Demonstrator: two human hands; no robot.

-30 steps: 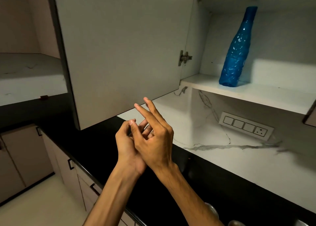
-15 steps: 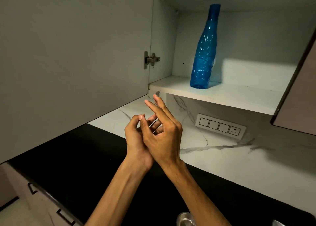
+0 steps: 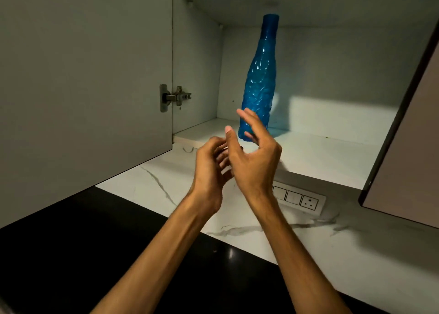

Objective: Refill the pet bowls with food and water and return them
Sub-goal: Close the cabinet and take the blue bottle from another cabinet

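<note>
Head camera looks up into an open wall cupboard where a blue bottle [image 3: 259,80] stands upright on the lower shelf [image 3: 316,152], near its front edge and left of centre. The right hand [image 3: 253,158] is raised in front of the bottle's base with fingers spread and relaxed, holding nothing; whether it touches the bottle cannot be told. The left hand [image 3: 210,168] sits just beside it, slightly lower, fingers loosely curled around nothing. The left cupboard door [image 3: 85,80] hangs open on its hinge [image 3: 174,97], and the edge of a right door [image 3: 403,147] shows at the far side. Below the shelf runs a marble backsplash [image 3: 332,247] with a switch panel [image 3: 299,198], above a black worktop [image 3: 78,254].
</note>
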